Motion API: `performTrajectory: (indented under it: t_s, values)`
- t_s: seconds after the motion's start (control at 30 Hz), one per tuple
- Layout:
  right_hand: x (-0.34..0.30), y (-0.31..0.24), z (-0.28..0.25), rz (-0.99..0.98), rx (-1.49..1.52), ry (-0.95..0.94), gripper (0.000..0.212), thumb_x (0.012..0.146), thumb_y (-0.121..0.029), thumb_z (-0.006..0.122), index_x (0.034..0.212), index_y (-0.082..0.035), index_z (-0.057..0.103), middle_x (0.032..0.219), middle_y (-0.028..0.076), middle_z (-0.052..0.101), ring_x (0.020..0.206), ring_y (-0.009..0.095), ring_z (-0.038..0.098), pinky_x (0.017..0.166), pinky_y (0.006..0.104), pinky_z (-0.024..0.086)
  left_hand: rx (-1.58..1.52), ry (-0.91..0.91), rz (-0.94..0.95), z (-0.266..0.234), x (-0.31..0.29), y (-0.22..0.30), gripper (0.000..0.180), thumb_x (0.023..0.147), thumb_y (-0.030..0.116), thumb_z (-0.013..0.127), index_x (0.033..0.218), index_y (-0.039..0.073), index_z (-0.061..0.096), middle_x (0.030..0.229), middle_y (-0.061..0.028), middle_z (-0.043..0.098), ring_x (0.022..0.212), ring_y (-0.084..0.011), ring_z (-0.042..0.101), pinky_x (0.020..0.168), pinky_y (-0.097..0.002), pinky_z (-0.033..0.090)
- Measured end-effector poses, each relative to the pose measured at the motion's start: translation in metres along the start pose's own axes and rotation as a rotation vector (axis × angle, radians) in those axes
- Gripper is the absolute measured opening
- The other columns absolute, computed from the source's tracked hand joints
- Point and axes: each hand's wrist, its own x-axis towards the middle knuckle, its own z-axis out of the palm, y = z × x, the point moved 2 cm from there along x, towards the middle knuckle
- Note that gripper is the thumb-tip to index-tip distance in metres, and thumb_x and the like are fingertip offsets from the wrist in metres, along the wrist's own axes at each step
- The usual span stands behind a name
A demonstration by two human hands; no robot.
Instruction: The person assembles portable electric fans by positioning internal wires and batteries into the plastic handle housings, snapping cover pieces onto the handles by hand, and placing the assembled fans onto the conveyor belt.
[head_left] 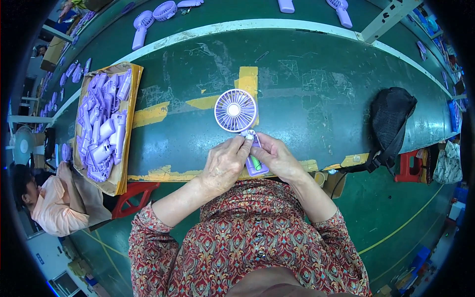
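A purple handheld fan [224,102] lies at the bench's near edge, its round grille head pointing away from me. Its handle is uncovered, and a green cylinder like a battery [255,162] shows inside. My left hand [225,163] is closed at the neck of the fan, thumb and fingers pinched together there. From the other side, my right hand [280,157] grips the handle with its thumb on the inner parts. Small white pieces show between the fingertips, too small to make out.
An open cardboard box [129,123] of purple plastic shells stands on the left of the green bench [307,64]. At the right lies a black mesh bag [392,116]. More fans [143,24] sit beyond the pale rail. A co-worker [62,203] sits at the left.
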Motion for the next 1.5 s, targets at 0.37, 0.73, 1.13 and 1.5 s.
performTrajectory:
  t_s: [0.37,0.73,1.13,1.5]
  values:
    - [0.005,-0.009,-0.010,0.054,0.072,-0.075,0.031,0.093,-0.025,0.052,0.113,-0.001,0.052,0.100,0.002,0.057,0.091,0.006,0.053,0.078,0.0224,0.047,-0.138,-0.030,-0.083,-0.003,0.004,-0.005,0.037,0.072,-0.002,0.055,0.109,-0.004,0.052,0.086,-0.0145,0.056,0.075,-0.0305,0.061,0.059,-0.0388,0.052]
    - [0.012,0.004,-0.005,0.069,0.286,0.166,0.020,0.092,-0.019,0.053,0.102,-0.002,0.056,0.090,0.003,0.060,0.076,0.006,0.056,0.066,0.0219,0.049,-0.317,0.142,-0.254,-0.007,-0.006,0.013,0.045,0.065,0.015,0.075,0.099,0.002,0.047,0.089,-0.0140,0.054,0.080,-0.0320,0.057,0.069,-0.0395,0.048]
    - [0.008,0.004,0.003,0.025,0.336,0.226,0.022,0.093,-0.019,0.051,0.104,-0.001,0.055,0.091,0.004,0.061,0.079,0.007,0.057,0.070,0.0231,0.049,-0.792,0.064,-0.744,0.022,-0.023,-0.006,0.030,0.075,0.002,0.068,0.096,0.001,0.047,0.074,0.0014,0.048,0.061,-0.0034,0.043,0.053,-0.0192,0.041]
    - [0.014,0.007,0.005,-0.032,0.350,0.211,0.026,0.093,-0.018,0.051,0.109,0.002,0.054,0.101,0.010,0.063,0.090,0.013,0.059,0.082,0.0262,0.047,-0.239,0.301,-0.364,0.019,-0.015,0.009,0.015,0.073,-0.004,0.058,0.085,0.004,0.053,0.078,-0.0080,0.056,0.059,-0.0233,0.060,0.051,-0.0335,0.049]
